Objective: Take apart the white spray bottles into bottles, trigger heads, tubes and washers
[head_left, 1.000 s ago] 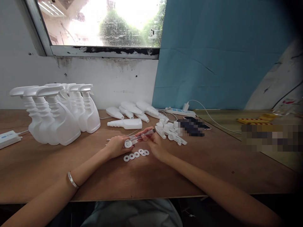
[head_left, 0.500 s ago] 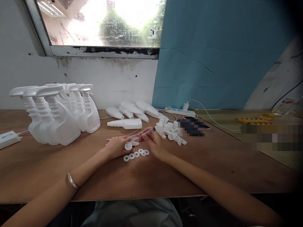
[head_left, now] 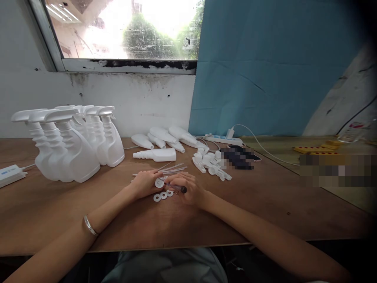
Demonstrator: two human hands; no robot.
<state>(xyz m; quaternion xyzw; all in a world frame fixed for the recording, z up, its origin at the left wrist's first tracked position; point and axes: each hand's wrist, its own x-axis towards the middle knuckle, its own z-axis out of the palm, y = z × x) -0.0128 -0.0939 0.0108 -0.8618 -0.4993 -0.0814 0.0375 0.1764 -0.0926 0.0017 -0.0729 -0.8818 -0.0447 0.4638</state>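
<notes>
Near the middle of the table, my left hand (head_left: 144, 184) is closed on a white round cap (head_left: 159, 182) with its open, ringed side showing. Its other side is hidden by my fingers. My right hand (head_left: 190, 189) is wrapped round a screwdriver (head_left: 180, 188) with a clear handle and a dark butt end, its shaft pointing left at the cap. In front of the hands lie flat white washers (head_left: 164, 195), partly covered by my right hand. Thin white tubes (head_left: 173, 169) are spread just behind my fingers.
Assembled white spray bottles (head_left: 79, 153) stand at the left. Loose bottles (head_left: 159, 154) lie at the back, with a pile of white trigger heads (head_left: 210, 162) to the right. Beyond are phones (head_left: 256, 156) and a power strip (head_left: 224, 139). A white box (head_left: 11, 173) sits far left.
My right hand has turned over and come down toward the washers. The screwdriver's handle has swung from pointing up and right to low on the right. My left hand has stayed put.
</notes>
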